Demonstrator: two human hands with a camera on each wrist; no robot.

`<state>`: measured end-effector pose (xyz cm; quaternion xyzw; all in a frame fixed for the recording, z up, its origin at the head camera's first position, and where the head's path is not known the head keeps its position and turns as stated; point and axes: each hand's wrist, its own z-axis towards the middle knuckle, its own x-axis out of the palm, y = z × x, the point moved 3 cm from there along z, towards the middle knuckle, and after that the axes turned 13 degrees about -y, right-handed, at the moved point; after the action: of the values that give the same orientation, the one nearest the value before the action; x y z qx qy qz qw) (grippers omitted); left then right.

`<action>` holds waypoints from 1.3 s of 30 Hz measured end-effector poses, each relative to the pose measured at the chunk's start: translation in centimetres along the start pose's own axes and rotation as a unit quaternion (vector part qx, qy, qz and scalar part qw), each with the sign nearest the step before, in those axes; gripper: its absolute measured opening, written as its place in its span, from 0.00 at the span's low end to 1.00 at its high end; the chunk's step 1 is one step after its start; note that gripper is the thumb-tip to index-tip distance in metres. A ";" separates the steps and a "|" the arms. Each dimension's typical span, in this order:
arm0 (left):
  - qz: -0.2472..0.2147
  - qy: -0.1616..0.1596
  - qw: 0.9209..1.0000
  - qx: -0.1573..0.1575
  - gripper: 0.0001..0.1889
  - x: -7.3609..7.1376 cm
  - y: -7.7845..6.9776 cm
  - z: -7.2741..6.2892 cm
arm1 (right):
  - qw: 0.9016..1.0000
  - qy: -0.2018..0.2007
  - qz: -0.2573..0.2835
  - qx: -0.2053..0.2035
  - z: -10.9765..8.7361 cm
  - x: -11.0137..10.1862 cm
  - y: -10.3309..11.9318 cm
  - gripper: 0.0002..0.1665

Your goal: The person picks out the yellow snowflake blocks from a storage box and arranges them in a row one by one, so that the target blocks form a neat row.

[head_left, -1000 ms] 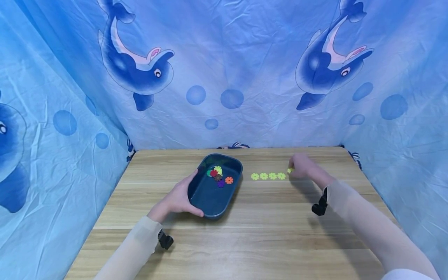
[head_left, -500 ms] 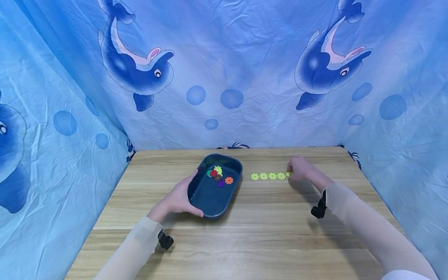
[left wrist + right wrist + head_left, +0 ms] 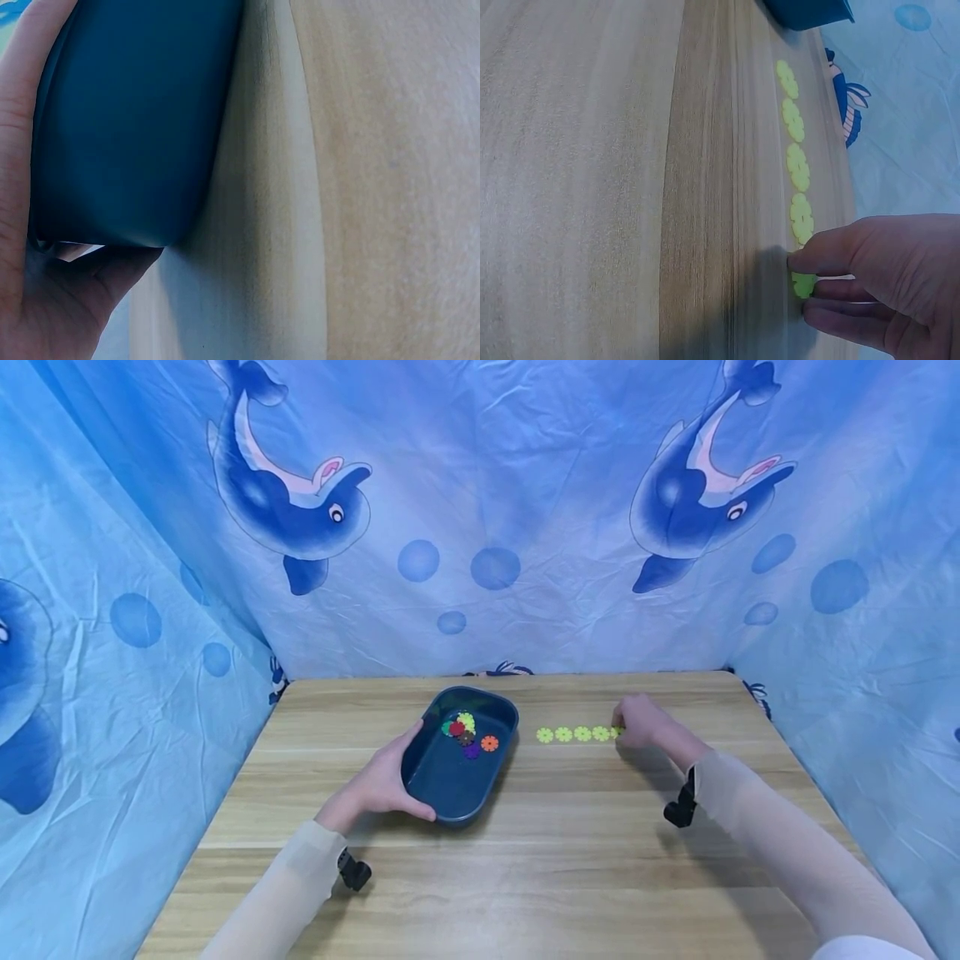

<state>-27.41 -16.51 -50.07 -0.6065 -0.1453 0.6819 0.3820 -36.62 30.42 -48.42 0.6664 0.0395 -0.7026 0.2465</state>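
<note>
My left hand (image 3: 382, 781) holds the left side of a dark blue plastic bin (image 3: 448, 789), thumb at its near rim, fingers along the side. In the left wrist view the bin's outer wall (image 3: 142, 120) fills the upper left. At the back right, my right hand (image 3: 642, 723) pinches a yellow-green snowflake disc (image 3: 803, 285) low over the wood, right at the end of a straight row. Several matching snowflake discs (image 3: 582, 734) make up that row, lying flat right of the bin. My fingers hide part of the pinched disc.
Inside the bin lie loose snowflake discs, among them an orange disc (image 3: 490, 743), a purple disc (image 3: 471, 752) and a red disc (image 3: 457, 728). A blue dolphin-print curtain (image 3: 495, 510) rises behind the wooden table (image 3: 525, 885) and along both sides.
My right hand has shifted slightly left and toward me, bringing the pinched disc up to the row's right end. My left hand stays in place on the bin.
</note>
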 end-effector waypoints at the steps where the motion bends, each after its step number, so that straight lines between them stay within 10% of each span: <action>1: 0.001 0.000 1.000 0.000 0.80 0.0 0.0 0.0 | 1.000 0.002 0.003 -0.002 0.0 -0.1 0.1 0.07; 17: 0.010 0.004 1.000 -0.006 0.80 -0.2 0.0 0.0 | 1.000 0.022 0.005 0.007 5.4 -4.0 5.3 0.23; 39: 0.006 0.014 1.000 -0.015 0.79 -0.1 0.1 0.1 | 0.982 0.009 0.037 -0.183 11.9 -0.4 18.5 0.15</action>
<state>-27.52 -16.61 -50.01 -0.6221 -0.1466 0.6735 0.3714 -40.15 9.73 -41.67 0.6176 0.1450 -0.6676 0.3898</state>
